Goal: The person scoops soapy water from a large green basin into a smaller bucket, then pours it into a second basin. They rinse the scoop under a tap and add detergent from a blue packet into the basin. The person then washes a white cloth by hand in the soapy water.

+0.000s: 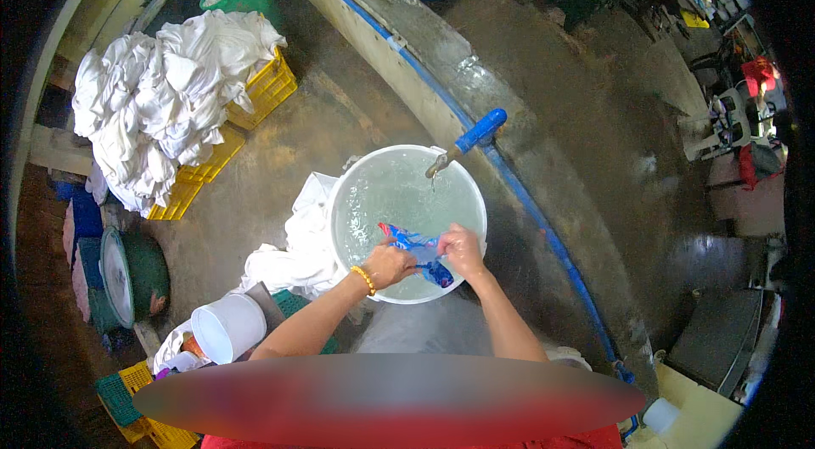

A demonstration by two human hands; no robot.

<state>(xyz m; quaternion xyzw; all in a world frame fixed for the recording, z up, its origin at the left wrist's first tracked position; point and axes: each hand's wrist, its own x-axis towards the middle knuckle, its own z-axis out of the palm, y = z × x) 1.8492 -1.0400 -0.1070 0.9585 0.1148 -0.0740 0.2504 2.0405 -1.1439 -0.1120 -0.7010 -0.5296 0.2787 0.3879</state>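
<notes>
In front of me stands a large white round tub [409,148], holding cloudy, pale greenish water. Over its near part, my left hand [383,265] grips a blue printed plastic packet [437,273] with red and white patches. A yellow beaded bracelet [364,281] circles that wrist. My right hand [463,250] pinches the packet's other side, near the tub's right rim. The packet appears spread between both hands, its pale middle showing. Above the tub's far right side juts a metal faucet [440,164], with a thin trickle at its spout.
White cloths [290,264] lie against the tub's left side. Farther left, white laundry [165,92] is heaped over yellow crates [264,89]. A low concrete wall [433,64] carrying a blue pipe [535,213] curves along the right. A white bucket [239,322] stands near my left forearm.
</notes>
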